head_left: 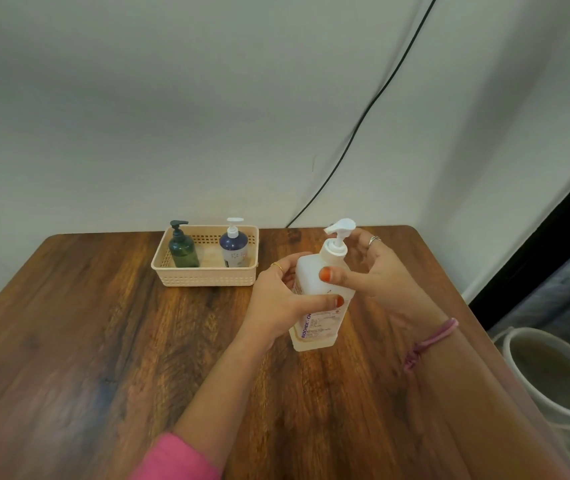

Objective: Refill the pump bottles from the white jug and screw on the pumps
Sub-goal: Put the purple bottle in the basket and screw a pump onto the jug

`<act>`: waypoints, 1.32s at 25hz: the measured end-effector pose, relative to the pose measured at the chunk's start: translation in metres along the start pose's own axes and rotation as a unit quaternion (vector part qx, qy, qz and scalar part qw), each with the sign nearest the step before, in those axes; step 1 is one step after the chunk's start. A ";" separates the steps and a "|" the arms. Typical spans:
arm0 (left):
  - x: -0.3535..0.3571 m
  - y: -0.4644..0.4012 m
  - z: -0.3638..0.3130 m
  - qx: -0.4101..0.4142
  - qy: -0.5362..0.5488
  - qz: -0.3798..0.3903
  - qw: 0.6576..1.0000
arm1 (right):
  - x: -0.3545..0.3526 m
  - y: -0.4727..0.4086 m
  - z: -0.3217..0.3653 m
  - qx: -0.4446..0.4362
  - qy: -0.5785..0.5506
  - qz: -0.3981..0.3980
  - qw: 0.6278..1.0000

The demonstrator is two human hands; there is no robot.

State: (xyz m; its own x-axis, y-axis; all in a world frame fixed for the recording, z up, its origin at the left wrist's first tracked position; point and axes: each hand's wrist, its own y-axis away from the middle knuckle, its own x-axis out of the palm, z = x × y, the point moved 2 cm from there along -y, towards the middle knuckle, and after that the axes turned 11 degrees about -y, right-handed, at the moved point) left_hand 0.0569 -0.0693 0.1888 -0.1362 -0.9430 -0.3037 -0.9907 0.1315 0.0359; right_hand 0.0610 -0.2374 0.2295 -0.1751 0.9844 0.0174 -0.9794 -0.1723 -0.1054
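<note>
A tall translucent white bottle (pixel 314 306) with a purple-lettered label stands on the wooden table (pixel 103 341), tilted slightly. A white pump (pixel 339 237) sits on its neck. My left hand (pixel 283 299) grips the bottle's body, thumb across the front. My right hand (pixel 373 271) is beside the bottle's shoulder, thumb on the front of the bottle and fingers spread loosely behind the pump. A dark green pump bottle (pixel 183 249) and a dark blue pump bottle (pixel 234 247) stand in a beige basket (pixel 207 277), both with pumps on.
The basket sits at the table's far edge near the white wall. A black cable (pixel 363 123) runs down the wall behind the table. A white bucket (pixel 553 372) stands on the floor to the right of the table.
</note>
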 end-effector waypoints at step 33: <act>0.001 0.007 0.002 -0.016 -0.003 -0.032 0.999 | 0.009 0.009 0.027 -0.014 0.180 -0.071 0.981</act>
State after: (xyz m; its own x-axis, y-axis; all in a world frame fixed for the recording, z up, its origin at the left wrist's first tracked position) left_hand 0.0495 -0.0687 0.1872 -0.0727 -0.9473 -0.3121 -0.9970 0.0611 0.0470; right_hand 0.0475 -0.2315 0.2559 0.0144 0.9478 -0.3184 -0.9872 -0.0371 -0.1551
